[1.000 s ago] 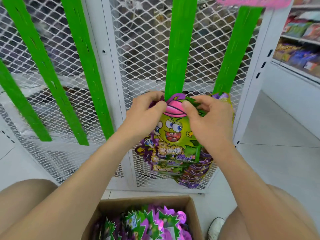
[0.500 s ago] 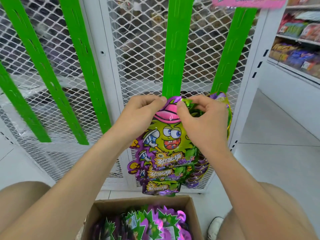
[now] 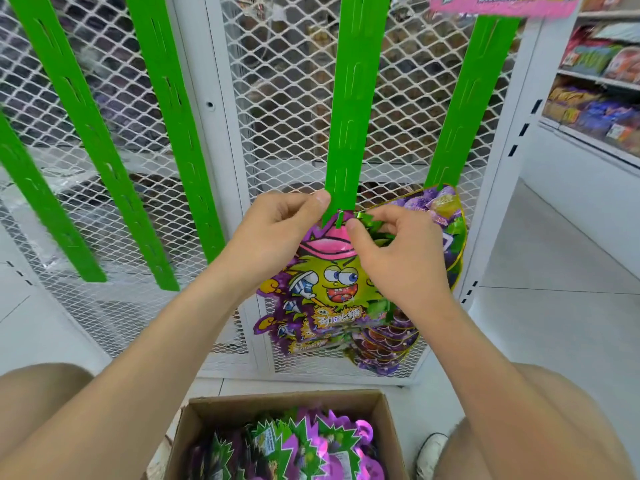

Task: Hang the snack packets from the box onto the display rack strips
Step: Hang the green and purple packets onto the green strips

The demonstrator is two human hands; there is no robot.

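Well, the big white rack [image 3: 207,81] stands before me, the box [image 3: 277,407] below. Fingers of my left hand [image 3: 277,237] pinch the green strip [image 3: 349,116]; fingers of my right hand [image 3: 398,258] pinch the snack packet [image 3: 329,285] top, right at the strip's tip.

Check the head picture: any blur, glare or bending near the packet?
Head view: sharp on the snack packet, left hand, right hand; wide-angle bowing splays every green strip; foil packets in the cardboard box glint; goods behind the mesh dim, soft.
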